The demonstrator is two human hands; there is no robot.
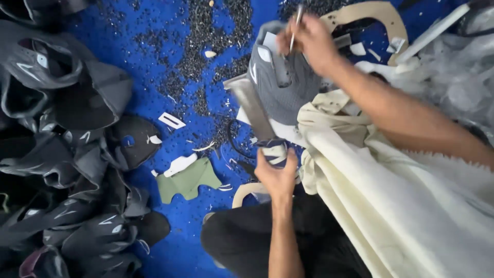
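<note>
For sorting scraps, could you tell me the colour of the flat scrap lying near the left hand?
Sage green scrap, head view.

A grey knitted shoe upper (285,85) stands fitted over a metal last or stand, its opening facing up toward the top of the view and a pale stripe mark on its side. The right hand (309,44) grips a thin metal tool (295,25) upright at the upper's collar. The left hand (277,175) pinches the lower end of a flat grey metal bar (252,105) that slants up to the upper's left side.
</note>
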